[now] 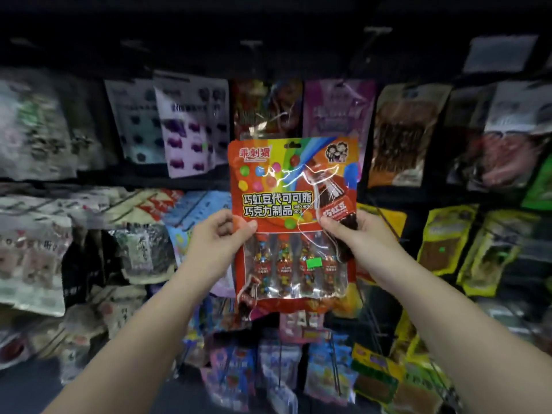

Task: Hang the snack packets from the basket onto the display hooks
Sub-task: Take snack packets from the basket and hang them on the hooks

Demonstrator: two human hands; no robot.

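I hold a red and rainbow-coloured snack packet (291,186) upright in front of the display wall, with small cola-bottle candies showing through its clear lower window. My left hand (218,237) pinches its left edge at mid height. My right hand (355,234) pinches its right edge at about the same height. The packet's hang hole sits at its top centre, in front of a similar packet (265,109) hanging behind it. The basket is out of view.
Rows of hanging packets fill the wall: white and purple ones (191,124) upper left, brown ones (403,135) upper right, yellow-green ones (466,249) right, pale bags (33,255) left. Bare metal hooks (373,318) jut out lower right of the packet.
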